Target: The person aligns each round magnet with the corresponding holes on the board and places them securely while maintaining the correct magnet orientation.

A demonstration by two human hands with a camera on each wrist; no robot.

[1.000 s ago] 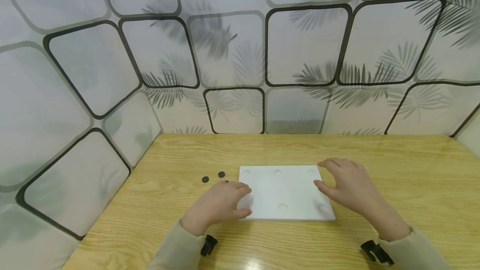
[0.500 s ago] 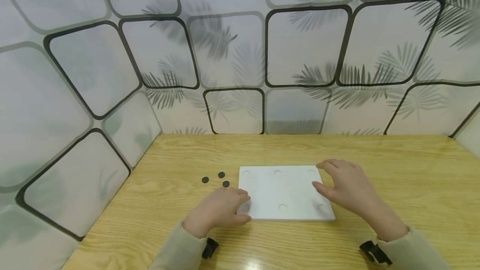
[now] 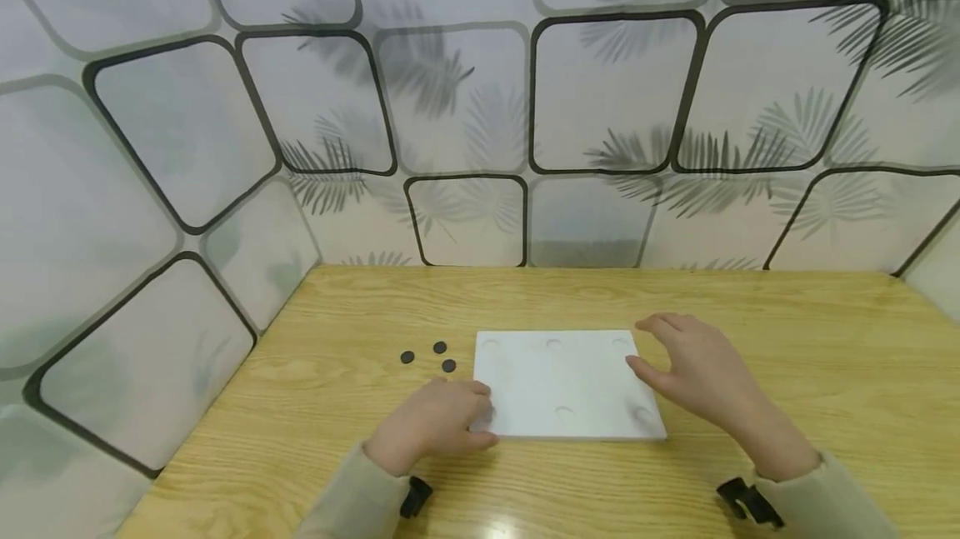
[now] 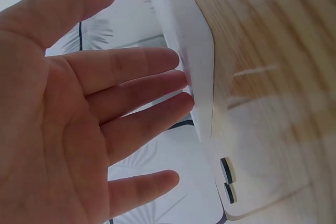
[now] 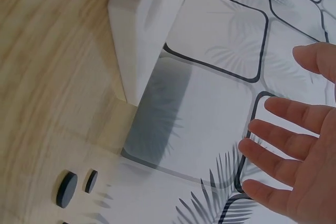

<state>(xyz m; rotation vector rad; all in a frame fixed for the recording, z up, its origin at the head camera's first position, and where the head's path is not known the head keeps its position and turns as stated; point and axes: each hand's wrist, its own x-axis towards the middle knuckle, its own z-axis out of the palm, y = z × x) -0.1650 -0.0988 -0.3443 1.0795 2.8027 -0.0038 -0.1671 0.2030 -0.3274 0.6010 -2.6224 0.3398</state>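
Note:
A white rectangular board (image 3: 558,389) with several shallow round recesses lies flat on the wooden table. Over its left edge is my left hand (image 3: 431,422), palm turned towards the board. In the left wrist view the fingers of that hand (image 4: 68,108) are straight and spread, fingertips right at the edge of the board (image 4: 197,56). My right hand (image 3: 697,364) hovers by the right edge, thumb apart from the fingers. The right wrist view has this hand (image 5: 310,156) with relaxed fingers, holding nothing, to one side of the board (image 5: 131,40).
Three small black discs (image 3: 448,366) lie on the table (image 3: 795,322) just left of the board. Behind the table hangs a patterned cloth backdrop (image 3: 600,97), which also runs along the left side. Black straps (image 3: 415,497) sit at both wrists.
My left hand has drawn slightly towards the near edge of the table, uncovering the third black disc. The right hand has barely moved. Board and discs stay in place.

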